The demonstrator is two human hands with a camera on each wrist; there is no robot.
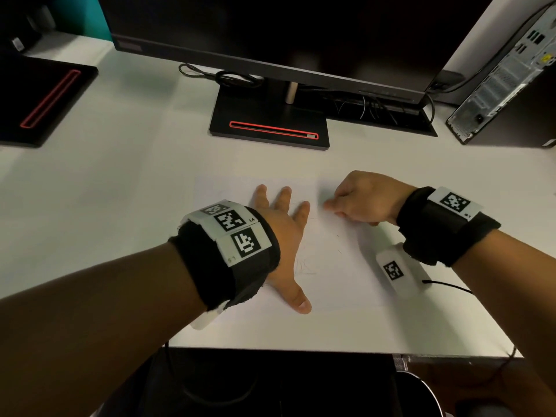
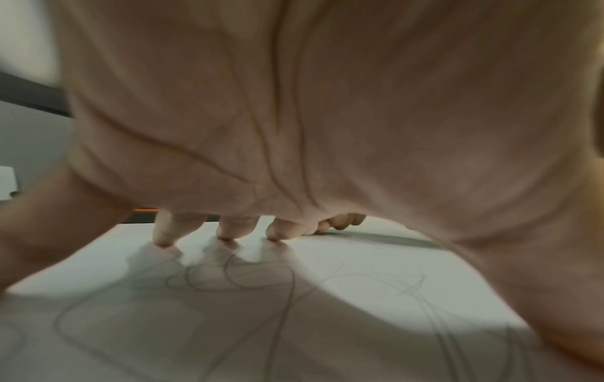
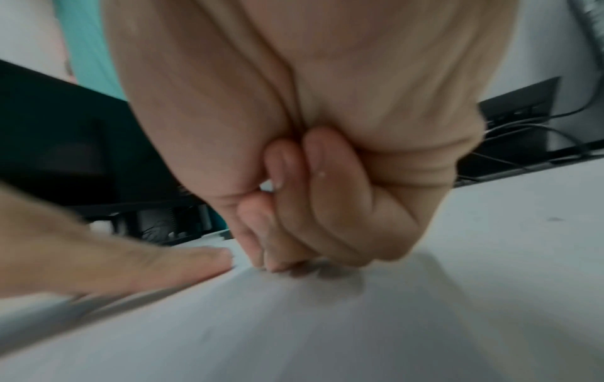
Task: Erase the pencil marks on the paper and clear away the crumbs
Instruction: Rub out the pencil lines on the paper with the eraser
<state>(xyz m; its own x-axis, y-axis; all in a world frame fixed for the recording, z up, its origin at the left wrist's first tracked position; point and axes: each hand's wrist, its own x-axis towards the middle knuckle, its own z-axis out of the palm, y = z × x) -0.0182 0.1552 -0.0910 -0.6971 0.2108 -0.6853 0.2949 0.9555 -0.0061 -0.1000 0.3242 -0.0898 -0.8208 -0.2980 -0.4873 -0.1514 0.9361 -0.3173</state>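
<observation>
A white sheet of paper [image 1: 340,266] lies on the white desk with faint pencil marks [image 1: 305,266] on it. The looping lines [image 2: 235,279] show clearly in the left wrist view. My left hand [image 1: 282,224] rests flat on the paper with fingers spread, the fingertips [image 2: 225,232] pressing down. To its right, my right hand [image 1: 358,203] is curled into a fist with its tips touching the paper near the far edge. A small white piece [image 3: 268,185], seemingly the eraser, peeks out between its curled fingers [image 3: 294,219]; the rest is hidden. No crumbs can be made out.
A black monitor [image 1: 270,31] on a stand [image 1: 270,121] sits behind the paper. Cables [image 1: 376,106] run to a computer tower [image 1: 508,73] at the back right, and a second stand [image 1: 45,97] is far left. The desk's front edge [image 1: 301,350] is close.
</observation>
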